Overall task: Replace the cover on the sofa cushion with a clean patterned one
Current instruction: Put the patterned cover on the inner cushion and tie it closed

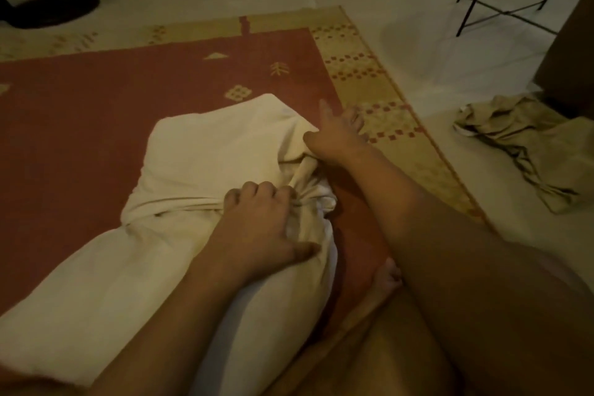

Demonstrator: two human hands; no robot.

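A large cream cushion lies on the red rug, its near end by my lap. A cream cover is drawn over its far half, and the cover's edge is bunched across the middle. My left hand grips a gathered knot of that cover fabric at the cushion's right side. My right hand is at the cover's far right corner with one finger stretched out, and a taut fold of the cover runs under its palm. A crumpled beige cloth lies on the tiles to the right.
The red rug with a tan patterned border covers the floor under the cushion. Glossy pale tiles surround it. A black metal stand is at the back right, a dark round base at the back left, and brown furniture at the right edge.
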